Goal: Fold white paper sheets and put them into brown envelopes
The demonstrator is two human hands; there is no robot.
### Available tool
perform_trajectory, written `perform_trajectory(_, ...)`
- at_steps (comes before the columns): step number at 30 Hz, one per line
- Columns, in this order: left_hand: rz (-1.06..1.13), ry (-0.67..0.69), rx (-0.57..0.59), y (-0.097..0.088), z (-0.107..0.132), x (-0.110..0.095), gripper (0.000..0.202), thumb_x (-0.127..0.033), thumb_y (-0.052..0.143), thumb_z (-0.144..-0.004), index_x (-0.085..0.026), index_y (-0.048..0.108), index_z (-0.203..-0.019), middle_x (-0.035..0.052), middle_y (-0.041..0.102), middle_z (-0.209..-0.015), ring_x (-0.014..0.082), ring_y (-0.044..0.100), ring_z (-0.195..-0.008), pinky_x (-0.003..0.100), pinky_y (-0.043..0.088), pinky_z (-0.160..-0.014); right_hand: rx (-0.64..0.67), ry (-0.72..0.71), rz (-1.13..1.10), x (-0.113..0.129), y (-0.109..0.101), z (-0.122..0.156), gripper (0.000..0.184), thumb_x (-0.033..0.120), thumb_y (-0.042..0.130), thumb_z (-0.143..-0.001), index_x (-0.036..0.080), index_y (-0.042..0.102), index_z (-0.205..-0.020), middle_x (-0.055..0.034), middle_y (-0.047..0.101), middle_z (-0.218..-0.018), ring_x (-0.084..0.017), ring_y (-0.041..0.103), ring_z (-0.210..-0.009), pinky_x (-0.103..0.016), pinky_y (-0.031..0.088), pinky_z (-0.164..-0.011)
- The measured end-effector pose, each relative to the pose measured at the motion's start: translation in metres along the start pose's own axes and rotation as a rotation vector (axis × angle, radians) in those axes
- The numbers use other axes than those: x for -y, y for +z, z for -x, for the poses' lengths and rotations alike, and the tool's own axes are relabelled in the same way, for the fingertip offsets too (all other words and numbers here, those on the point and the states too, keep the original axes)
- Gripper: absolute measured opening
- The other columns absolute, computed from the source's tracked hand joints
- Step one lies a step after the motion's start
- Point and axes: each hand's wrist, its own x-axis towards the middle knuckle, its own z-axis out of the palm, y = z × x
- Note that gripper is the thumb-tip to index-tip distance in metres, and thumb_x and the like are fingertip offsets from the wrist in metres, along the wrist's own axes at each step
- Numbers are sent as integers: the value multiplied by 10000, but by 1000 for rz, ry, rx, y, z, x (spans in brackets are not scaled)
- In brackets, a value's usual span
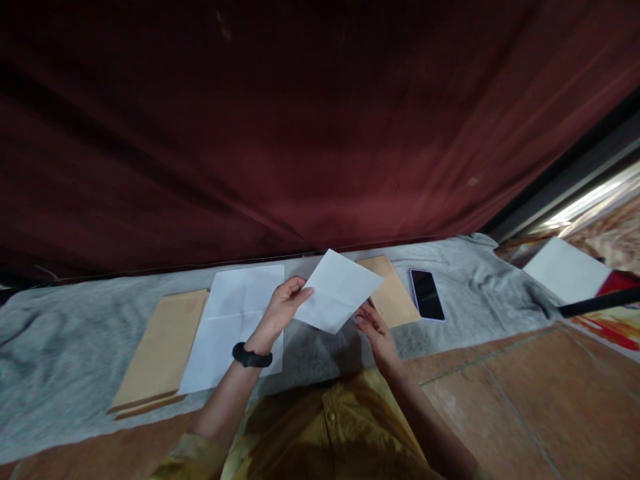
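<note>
A folded white sheet of paper [340,291] is pinched at its left edge between the thumb and fingers of my left hand [286,305]. It is held tilted above the grey cloth, with a faint crease across it. My right hand [375,330] hovers just below the paper's right side, fingers loosely curved and nothing visible in them. Close to its fingertips lies a brown envelope [397,293], partly covered by the paper. Beneath my left forearm, a larger white sheet with fold creases [235,320] lies flat.
A stack of brown envelopes [160,350] lies at the left on the grey cloth [60,333]. To the right is a phone [427,295] with a dark screen. A dark red curtain [320,133] hangs behind. Tiled floor [500,400] borders the cloth's near edge.
</note>
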Motion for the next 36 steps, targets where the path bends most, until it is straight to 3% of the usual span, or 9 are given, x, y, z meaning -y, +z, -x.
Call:
perform_trajectory(3, -119, 173, -90, 2, 7, -1, 244, -443, 665, -845, -201, 630, -831, 22, 694, -869, 182, 641, -851, 301, 514, -801, 50, -36, -40, 25, 8, -10, 349, 465, 695, -832, 234, 719, -1092, -60, 753, -1083, -249, 678, -1035, -419, 530, -949)
perform_trajectory(6, -298, 373, -129, -2, 18, 1, 173, -381, 635, -883, -224, 688, -837, 58, 736, -1005, 244, 618, -1125, 416, 450, -1046, 9, -87, 25, 42, 7, -10, 252, 419, 675, -852, 218, 746, -987, -54, 760, -979, -235, 686, -953, -402, 525, -930)
perform_trajectory(9, -496, 479, -103, -12, 30, 10, 148, -294, 584, -914, -253, 705, -839, 54, 748, -1064, 256, 566, -1240, 494, 400, -1113, 19, -241, 122, 46, 0, -4, 205, 370, 675, -849, 231, 754, -977, -72, 747, -1047, -251, 675, -1016, -410, 515, -950)
perform_trajectory(13, -744, 524, -74, -20, 48, 42, 206, -177, 536, -913, -272, 719, -900, 43, 729, -1154, 246, 555, -1270, 522, 392, -1122, 147, -436, 304, 33, -9, 10, 173, 298, 611, -903, 268, 755, -994, -75, 730, -1123, -258, 643, -1125, -442, 483, -1018)
perform_trajectory(18, -980, 496, 23, -8, 82, 86, 353, -72, 485, -898, -266, 714, -1084, 74, 674, -1282, 256, 526, -1319, 537, 361, -1160, 290, -478, 541, -5, -20, 33, 236, 209, 600, -892, 270, 718, -1088, -78, 720, -1169, -263, 635, -1157, -452, 504, -1002)
perform_trajectory(24, -1017, 446, 115, 1, 116, 103, 552, 25, 446, -826, -254, 645, -1259, 72, 622, -1366, 243, 520, -1321, 511, 392, -1160, 356, -546, 737, -28, -31, 48, 458, 60, 482, -873, 246, 635, -1262, -89, 682, -1242, -248, 583, -1228, -458, 474, -1033)
perform_trajectory(29, -937, 377, 44, -1, 112, 107, 512, 32, 481, -792, -221, 667, -1195, 81, 663, -1271, 249, 593, -1197, 476, 504, -1042, 319, -503, 833, -25, -32, 41, 506, 176, 596, -828, 209, 581, -1332, -111, 665, -1244, -300, 598, -1172, -474, 471, -1004)
perform_trajectory(33, -930, 315, -130, 5, 96, 106, 136, -201, 587, -905, -203, 712, -961, 88, 700, -1055, 256, 646, -995, 433, 562, -888, 171, -411, 886, -29, -25, 32, 317, 284, 495, -957, 228, 619, -1243, -86, 706, -1130, -275, 636, -1068, -437, 484, -956)
perform_trajectory(36, -979, 259, -184, 12, 85, 102, 189, -338, 592, -937, -197, 704, -879, 89, 693, -967, 265, 637, -948, 432, 548, -872, 77, -387, 937, -34, -16, 26, 323, 324, 447, -999, 214, 599, -1262, -93, 710, -1134, -272, 642, -1034, -428, 481, -929)
